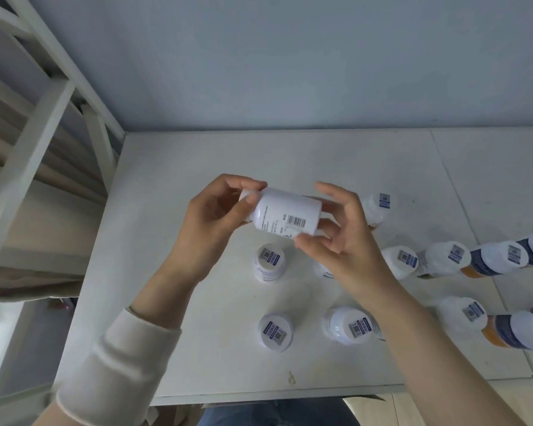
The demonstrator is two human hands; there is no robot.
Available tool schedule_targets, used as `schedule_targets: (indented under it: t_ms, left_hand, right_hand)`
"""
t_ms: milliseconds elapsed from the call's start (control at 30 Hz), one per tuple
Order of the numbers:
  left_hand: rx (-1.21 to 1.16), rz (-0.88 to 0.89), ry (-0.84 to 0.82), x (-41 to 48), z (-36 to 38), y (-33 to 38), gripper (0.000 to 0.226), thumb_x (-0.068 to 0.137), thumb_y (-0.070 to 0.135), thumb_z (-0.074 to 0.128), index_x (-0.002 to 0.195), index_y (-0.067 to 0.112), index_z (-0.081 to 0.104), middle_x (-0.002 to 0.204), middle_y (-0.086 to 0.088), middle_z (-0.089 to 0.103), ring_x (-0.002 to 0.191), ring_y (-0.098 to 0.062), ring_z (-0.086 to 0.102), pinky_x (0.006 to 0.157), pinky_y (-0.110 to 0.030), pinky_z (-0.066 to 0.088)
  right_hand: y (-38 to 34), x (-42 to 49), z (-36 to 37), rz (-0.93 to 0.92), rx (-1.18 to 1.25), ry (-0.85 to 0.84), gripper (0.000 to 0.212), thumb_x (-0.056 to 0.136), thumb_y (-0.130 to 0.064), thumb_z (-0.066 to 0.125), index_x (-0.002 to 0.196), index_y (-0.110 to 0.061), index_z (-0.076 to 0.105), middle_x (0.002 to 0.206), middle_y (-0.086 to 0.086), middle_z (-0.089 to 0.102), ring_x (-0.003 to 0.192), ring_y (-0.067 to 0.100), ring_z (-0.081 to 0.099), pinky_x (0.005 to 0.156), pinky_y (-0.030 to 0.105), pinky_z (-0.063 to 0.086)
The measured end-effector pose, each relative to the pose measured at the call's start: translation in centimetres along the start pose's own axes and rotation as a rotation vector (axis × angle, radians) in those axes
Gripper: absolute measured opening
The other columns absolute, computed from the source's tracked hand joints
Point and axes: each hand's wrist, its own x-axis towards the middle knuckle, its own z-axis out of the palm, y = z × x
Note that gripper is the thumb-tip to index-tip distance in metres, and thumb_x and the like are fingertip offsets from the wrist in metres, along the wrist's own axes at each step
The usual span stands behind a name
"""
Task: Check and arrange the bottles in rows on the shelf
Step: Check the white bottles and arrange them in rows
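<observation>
– Bottle [285,215]: where was it?
– Lying sideways in the air between the two sets of fingers, barcode facing up, above the shelf [179,179].
– How would it handle?
– White plastic, stiff and smooth. Probably light, though the contents didn't show. The wall looked slick, so I'd judge the two ends the safest hold.
– And the hands?
– The left hand [211,219] pinched the cap [243,194], thumb in front and fingertips curled over the top. The right hand [345,241] gripped the base end, thumb under the lower edge and fingers curled behind, index lifted free. The palms were turned toward each other.
– Beyond the fingers?
– Other bottles [270,261] stood upright on the shelf below the knuckles and out past the right hand, in loose rows.
</observation>
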Motion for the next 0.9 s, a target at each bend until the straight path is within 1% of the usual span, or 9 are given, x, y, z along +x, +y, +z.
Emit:
schedule_targets:
  t_ms: [67,133,233,300,400,567,700,800,900]
  left_hand:
    - [-0.007,0.084,-0.028,-0.4,-0.1,0.1,0.017,0.077,0.024,0.064,0.094,0.026,0.066,0.106,0.005,0.069,0.104,-0.017,0.063,0.086,-0.028,0.05]
    - [-0.012,0.097,-0.078,-0.8,-0.1,0.0,0.026,0.078,0.021,0.063,0.104,0.023,0.062,0.114,0.004,0.066,0.113,-0.021,0.059,0.093,-0.032,0.049]
    - [-0.048,0.017,-0.091,-1.2,-0.3,-0.2,0.031,0.075,0.032,0.07,0.105,0.032,0.062,0.112,0.007,0.067,0.11,-0.016,0.06,0.093,-0.036,0.05]
    - [-0.104,0.014,-0.106,-1.4,-0.4,-0.2,0.036,0.073,0.038,0.073,0.107,0.032,0.063,0.117,0.006,0.066,0.113,-0.018,0.059,0.095,-0.038,0.049]
    - [-0.18,0.02,-0.13,-1.7,-0.2,-0.3,0.04,0.077,0.024,0.072,0.115,0.027,0.061,0.127,0.006,0.061,0.123,-0.019,0.053,0.101,-0.039,0.045]
    - [-0.256,-0.097,-0.057,-2.2,0.3,-1.2,0.035,0.082,0.008,0.057,0.111,0.027,0.063,0.113,0.009,0.068,0.111,-0.011,0.061,0.088,-0.026,0.05]
    - [-0.372,-0.167,-0.005,-2.2,0.4,-1.3,0.037,0.083,0.017,0.052,0.12,0.021,0.054,0.12,0.001,0.066,0.112,-0.017,0.061,0.087,-0.028,0.052]
    - [-0.387,-0.24,0.009,-1.7,0.2,-1.3,0.033,0.081,0.023,0.052,0.112,0.013,0.059,0.11,-0.003,0.069,0.103,-0.019,0.064,0.081,-0.024,0.053]
    - [-0.382,-0.224,0.016,-1.4,0.1,-1.2,0.028,0.082,0.02,0.053,0.108,0.012,0.062,0.112,-0.003,0.069,0.106,-0.017,0.064,0.081,-0.024,0.053]
  right_hand:
    - [-0.1,-0.3,0.3,0.075,0.106,0.032,0.042,0.076,-0.019,0.062,0.113,-0.028,0.045,0.11,0.007,0.056,0.08,0.009,0.068,0.07,0.026,0.057]
    - [-0.3,-0.6,0.5,0.048,0.098,0.039,0.039,0.076,-0.015,0.064,0.11,-0.019,0.048,0.11,0.006,0.057,0.085,0.008,0.067,0.073,0.026,0.057]
    - [-0.6,-1.0,0.8,-0.043,0.106,0.066,0.045,0.073,0.0,0.063,0.111,-0.019,0.047,0.115,0.004,0.055,0.099,0.003,0.061,0.079,0.018,0.052]
    - [-0.5,-1.3,0.9,0.0,0.138,0.096,0.049,0.072,-0.004,0.063,0.114,-0.025,0.046,0.119,0.007,0.054,0.099,0.004,0.062,0.081,0.021,0.053]
    - [-0.4,-1.7,1.0,0.08,0.207,0.107,0.049,0.071,-0.01,0.064,0.116,-0.02,0.047,0.116,0.008,0.061,0.095,0.012,0.066,0.086,0.026,0.054]
    - [-0.5,-1.9,0.9,0.022,0.139,0.115,0.048,0.071,-0.006,0.065,0.114,-0.021,0.048,0.113,-0.001,0.061,0.098,0.006,0.065,0.08,0.019,0.052]
    - [-0.4,-2.3,1.1,-0.051,0.077,0.086,0.048,0.073,0.001,0.063,0.114,-0.018,0.047,0.115,0.001,0.058,0.104,0.008,0.061,0.082,0.023,0.053]
    - [-0.4,-2.5,1.5,-0.066,-0.001,0.038,0.053,0.075,0.002,0.064,0.118,-0.021,0.045,0.123,0.004,0.054,0.111,0.01,0.057,0.084,0.019,0.05]
    - [-0.6,-2.3,1.8,0.05,0.083,0.156,0.055,0.069,-0.012,0.078,0.112,-0.025,0.047,0.119,0.003,0.056,0.095,-0.001,0.064,0.071,0.013,0.05]
